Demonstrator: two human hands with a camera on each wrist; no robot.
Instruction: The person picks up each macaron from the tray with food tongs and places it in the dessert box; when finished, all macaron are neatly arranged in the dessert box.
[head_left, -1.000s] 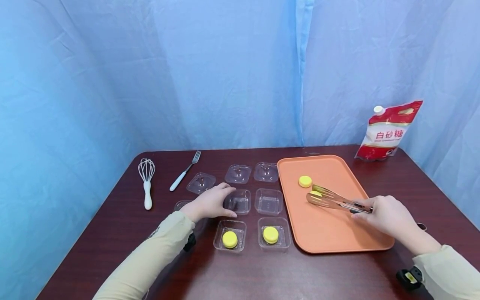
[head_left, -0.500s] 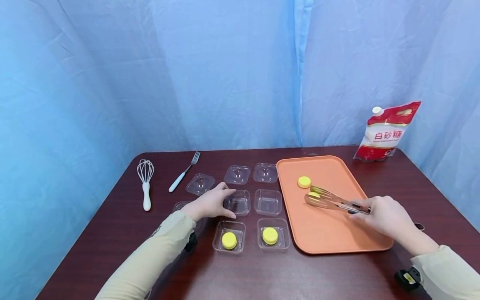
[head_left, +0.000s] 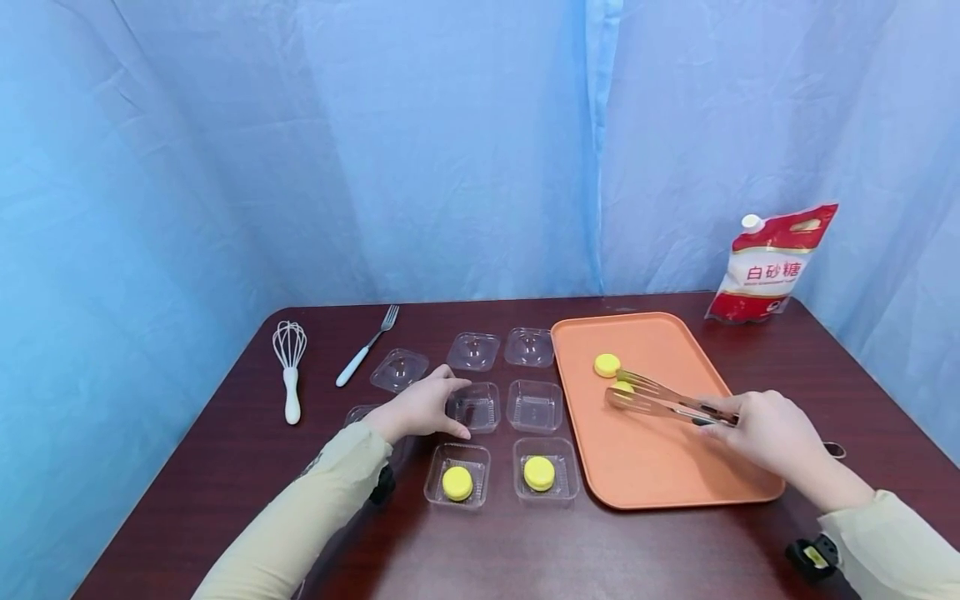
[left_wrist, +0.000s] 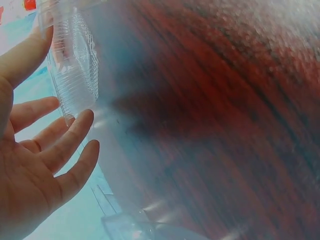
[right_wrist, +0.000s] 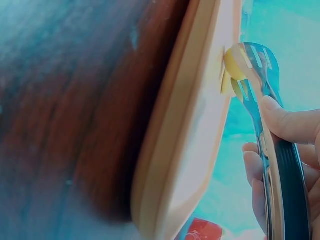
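Observation:
My left hand (head_left: pixel 423 406) holds a clear plastic box (head_left: pixel 480 408) by its sides, thumb on one edge and fingertips on the opposite one. In the left wrist view the box (left_wrist: pixel 75 65) shows between thumb and fingers. My right hand (head_left: pixel 772 433) grips metal tongs (head_left: pixel 671 402) over the orange tray (head_left: pixel 675 475). Their slotted tips lie on either side of a yellow macaron (head_left: pixel 623 387), seen also in the right wrist view as a yellow round (right_wrist: pixel 233 65). Just behind it on the tray lies another yellow macaron (head_left: pixel 607 365).
Two nearer clear boxes hold a yellow macaron (head_left: pixel 457 483) and a second macaron (head_left: pixel 539 473). Another clear box (head_left: pixel 535 406) sits beside the tray. Clear lids (head_left: pixel 474 352) lie behind. A whisk (head_left: pixel 291 375) and fork (head_left: pixel 367 346) are left; a sugar bag (head_left: pixel 772 265) stands back right.
The tongs have shifted slightly left, along with the macaron between their tips. My left hand stays at the box. The whole head view drifts a little.

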